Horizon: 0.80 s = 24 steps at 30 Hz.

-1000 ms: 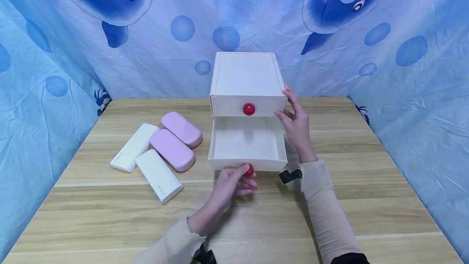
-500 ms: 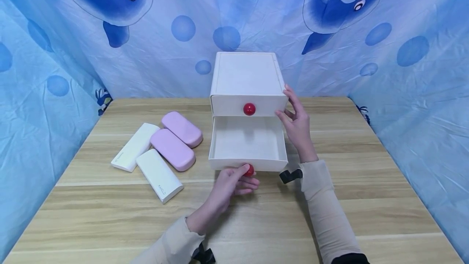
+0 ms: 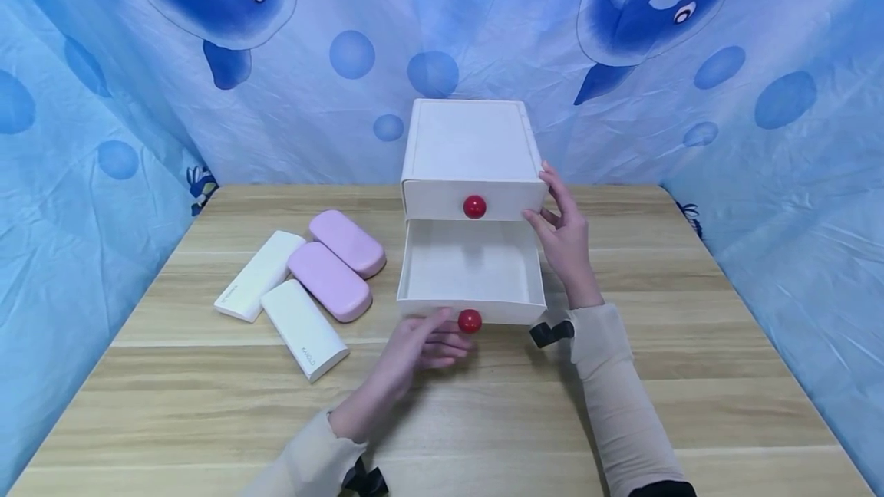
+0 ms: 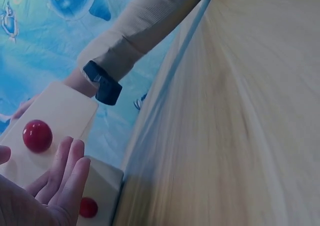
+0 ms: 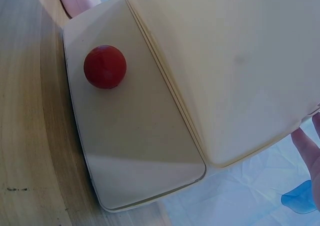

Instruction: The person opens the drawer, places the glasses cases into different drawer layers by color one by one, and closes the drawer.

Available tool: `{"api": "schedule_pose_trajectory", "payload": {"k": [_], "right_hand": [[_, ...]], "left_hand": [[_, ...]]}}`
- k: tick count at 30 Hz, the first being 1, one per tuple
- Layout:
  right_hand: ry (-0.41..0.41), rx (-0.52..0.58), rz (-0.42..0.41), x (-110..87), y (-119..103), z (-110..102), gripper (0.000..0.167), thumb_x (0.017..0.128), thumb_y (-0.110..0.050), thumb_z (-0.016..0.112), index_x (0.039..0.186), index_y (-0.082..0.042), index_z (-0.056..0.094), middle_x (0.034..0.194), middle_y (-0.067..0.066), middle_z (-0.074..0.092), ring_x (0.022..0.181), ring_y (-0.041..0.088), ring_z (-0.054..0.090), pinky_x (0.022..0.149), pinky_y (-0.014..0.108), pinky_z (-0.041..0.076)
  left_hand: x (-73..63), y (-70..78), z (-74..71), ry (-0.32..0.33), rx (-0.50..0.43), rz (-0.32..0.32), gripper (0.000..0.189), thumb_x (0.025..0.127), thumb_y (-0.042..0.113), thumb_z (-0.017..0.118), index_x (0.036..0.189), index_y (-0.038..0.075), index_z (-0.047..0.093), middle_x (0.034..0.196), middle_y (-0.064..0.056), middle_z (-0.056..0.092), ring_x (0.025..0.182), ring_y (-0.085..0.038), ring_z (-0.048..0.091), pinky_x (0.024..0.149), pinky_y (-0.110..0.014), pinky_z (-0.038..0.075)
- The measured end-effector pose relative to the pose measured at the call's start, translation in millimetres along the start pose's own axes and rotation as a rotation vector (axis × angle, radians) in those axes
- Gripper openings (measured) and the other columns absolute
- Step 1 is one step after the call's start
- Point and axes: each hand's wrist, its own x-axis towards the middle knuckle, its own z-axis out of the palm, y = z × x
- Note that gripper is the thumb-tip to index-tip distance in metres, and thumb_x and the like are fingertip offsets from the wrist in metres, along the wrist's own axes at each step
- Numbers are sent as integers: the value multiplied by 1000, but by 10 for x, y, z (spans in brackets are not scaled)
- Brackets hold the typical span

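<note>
A white two-drawer box (image 3: pixel 473 140) stands at the back middle, its upper drawer (image 3: pixel 431 200) pushed in. The lower drawer (image 3: pixel 507 311) is pulled out toward me and holds nothing. My left hand (image 3: pixel 414 347) is just left of the lower drawer's red knob (image 3: pixel 470 321), fingers loosely extended and holding nothing. Against the box's right front edge rests my right hand (image 3: pixel 569 244), index finger near the top corner and thumb by the upper drawer's front. Only a few of its fingertips (image 5: pixel 306 148) show in the right wrist view.
Left of the box lie two purple oblong cases (image 3: pixel 347 242) (image 3: pixel 330 282) and two white boxes (image 3: pixel 258 274) (image 3: pixel 304 330) with printed lettering. All rest on a wooden table (image 3: pixel 656 374). A blue dolphin-print curtain (image 3: pixel 497 37) rises behind it and along both sides.
My left hand has let go of the lower drawer's knob and shifted slightly left. The right hand and the drawer stay put; the whole view has drifted slightly.
</note>
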Motion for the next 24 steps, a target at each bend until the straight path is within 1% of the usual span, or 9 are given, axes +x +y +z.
{"api": "schedule_pose_trajectory", "payload": {"k": [5, 11, 16, 19, 20, 24], "right_hand": [[-3, 8, 0, 2, -7, -3, 57, 89, -8, 67, 143, -13, 46, 156, -11, 36, 141, 17, 39, 104, 45, 46], [-5, 17, -3, -1, -5, -6, 57, 90, -8, 67, 143, -12, 46, 156, -11, 36, 141, 18, 39, 104, 44, 46], [-1, 21, -2, 0, -10, -5, 58, 90, -8, 67, 143, -13, 46, 156, -11, 36, 141, 17, 39, 104, 40, 47], [4, 17, -4, -4, -17, -7, 58, 89, -8, 68, 143, -13, 46, 155, -11, 36, 141, 17, 40, 103, 36, 48], [3, 17, -2, -3, -22, -7, 58, 89, -6, 67, 143, -12, 46, 156, -9, 36, 141, 19, 39, 103, 36, 48], [-1, 16, 13, 1, -59, -2, 59, 89, -3, 67, 143, -8, 45, 157, -5, 35, 142, 21, 39, 103, 38, 48]], "left_hand": [[-30, -1, -76, 2, 4, -3, 59, 97, 45, 51, 119, -10, 61, 100, -17, 74, 85, -19, 73, 82, -37, 59], [-61, -4, -177, 6, -11, -22, 62, 98, 44, 50, 123, -12, 56, 101, -15, 74, 86, -17, 73, 83, -35, 59], [-103, -9, -318, -2, 8, -34, 63, 99, 45, 48, 126, -12, 53, 106, -17, 73, 90, -19, 72, 84, -34, 59], [-133, -8, -402, 11, 17, -40, 65, 99, 46, 47, 127, -12, 54, 105, -15, 73, 91, -19, 72, 83, -33, 59], [-143, -7, -430, 17, 18, -44, 65, 99, 47, 48, 127, -12, 53, 104, -15, 73, 91, -20, 72, 83, -33, 59], [-180, -10, -544, 41, 23, -61, 67, 99, 47, 46, 128, -13, 53, 101, -12, 74, 91, -20, 73, 82, -33, 59]]}}
